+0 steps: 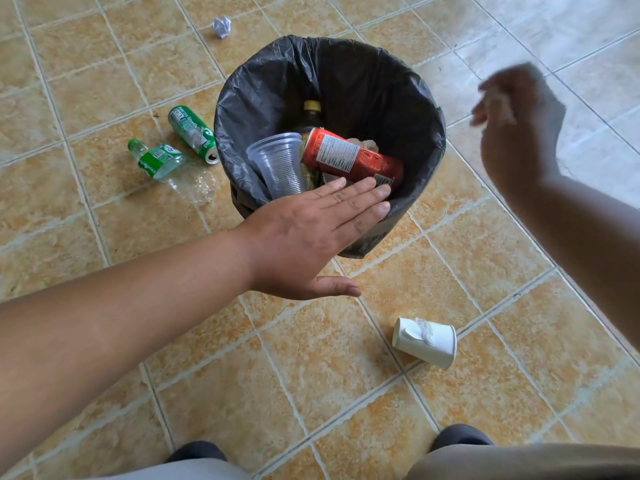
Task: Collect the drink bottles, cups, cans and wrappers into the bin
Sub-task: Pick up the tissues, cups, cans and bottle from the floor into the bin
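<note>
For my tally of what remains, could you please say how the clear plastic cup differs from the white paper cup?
The clear plastic cup is see-through; the white paper cup is opaque. The clear plastic cup leans inside the bin; the white paper cup lies on its side on the floor, its wall dented. Both are disposable cups.

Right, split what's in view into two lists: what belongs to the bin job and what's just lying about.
Job:
bin; in it, clear cup, red can, dark bottle; on the floor, green can, green-label bottle, white paper cup, crumpled paper.

Just there:
floor tiles, the person's shoes.
</note>
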